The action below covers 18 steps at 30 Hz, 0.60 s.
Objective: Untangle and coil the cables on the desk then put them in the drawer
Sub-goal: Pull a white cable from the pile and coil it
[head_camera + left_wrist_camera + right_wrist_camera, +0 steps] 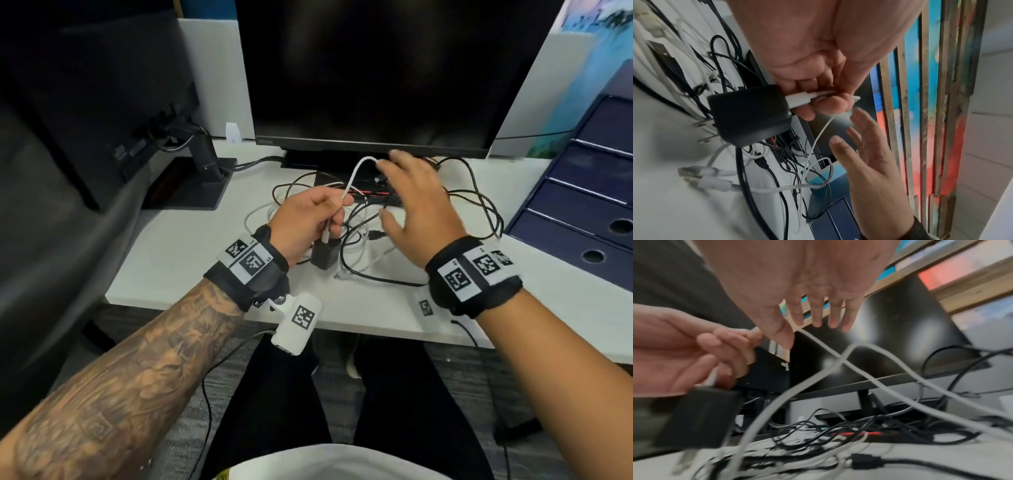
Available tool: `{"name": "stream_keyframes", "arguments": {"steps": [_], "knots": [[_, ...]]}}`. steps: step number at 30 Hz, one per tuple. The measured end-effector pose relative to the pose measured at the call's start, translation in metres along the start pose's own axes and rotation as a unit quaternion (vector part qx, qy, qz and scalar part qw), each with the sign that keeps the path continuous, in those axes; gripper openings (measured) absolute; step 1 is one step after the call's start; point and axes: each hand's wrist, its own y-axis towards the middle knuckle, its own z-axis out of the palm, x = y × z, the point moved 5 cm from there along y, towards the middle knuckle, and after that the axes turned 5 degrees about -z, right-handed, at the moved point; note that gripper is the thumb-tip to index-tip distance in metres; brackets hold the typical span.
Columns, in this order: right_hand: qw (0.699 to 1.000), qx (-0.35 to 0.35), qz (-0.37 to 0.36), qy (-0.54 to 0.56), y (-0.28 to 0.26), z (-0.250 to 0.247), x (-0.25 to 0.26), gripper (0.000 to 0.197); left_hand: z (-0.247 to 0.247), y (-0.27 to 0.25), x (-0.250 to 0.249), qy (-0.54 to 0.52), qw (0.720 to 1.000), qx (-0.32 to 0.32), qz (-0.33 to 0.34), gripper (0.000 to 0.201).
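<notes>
A tangle of black and white cables (394,219) lies on the white desk (178,260) in front of the monitor. My left hand (308,219) pinches a white cable (352,174) just above its plug, and a black power adapter (324,255) hangs from that plug. The same adapter (748,113) and white plug (799,100) show in the left wrist view. My right hand (414,209) hovers over the tangle with fingers spread and straight; the white cable's raised loop arches to its fingertips (818,321). Whether they touch it is unclear.
A dark monitor (376,68) stands at the back, a second monitor (102,102) on an arm at left. A blue drawer unit (582,192) with closed drawers stands at the right. A black USB plug (865,460) lies among the cables near the front.
</notes>
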Motion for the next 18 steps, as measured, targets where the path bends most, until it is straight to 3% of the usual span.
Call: {"name": "stream_keyframes", "arguments": {"steps": [3, 5, 7, 9, 11, 13, 15, 17, 18], "knots": [[0.998, 0.030, -0.028, 0.046, 0.002, 0.018, 0.017, 0.069, 0.001, -0.001, 0.001, -0.004, 1.000, 0.015, 0.001, 0.020], [0.995, 0.047, 0.028, 0.084, 0.000, 0.026, 0.009, 0.078, -0.003, -0.001, 0.004, -0.042, 0.999, 0.014, -0.011, 0.023], [0.988, 0.111, 0.064, 0.087, -0.007, 0.036, -0.001, 0.078, -0.008, 0.000, 0.006, -0.107, 0.994, 0.011, -0.034, 0.023], [0.975, 0.199, 0.079, 0.056, -0.015, 0.046, -0.009, 0.050, -0.016, 0.003, 0.007, -0.176, 0.983, 0.010, -0.049, 0.021], [0.968, 0.231, 0.096, 0.034, -0.020, 0.046, -0.016, 0.028, -0.025, 0.008, 0.007, -0.207, 0.977, 0.002, -0.054, 0.021], [0.980, 0.174, 0.088, 0.035, -0.017, 0.038, -0.023, 0.025, -0.031, 0.011, 0.010, -0.182, 0.982, -0.014, -0.055, 0.021], [0.995, 0.069, 0.042, 0.060, -0.007, 0.021, -0.019, 0.029, -0.031, 0.010, 0.012, -0.133, 0.989, -0.016, -0.060, 0.021], [0.996, 0.002, 0.013, 0.089, 0.007, 0.011, -0.009, 0.052, -0.026, 0.010, 0.012, -0.104, 0.993, -0.006, -0.059, 0.023], [0.996, 0.002, 0.018, 0.085, 0.016, 0.012, -0.006, 0.066, -0.023, 0.010, 0.010, -0.101, 0.993, 0.001, -0.057, 0.023]]}}
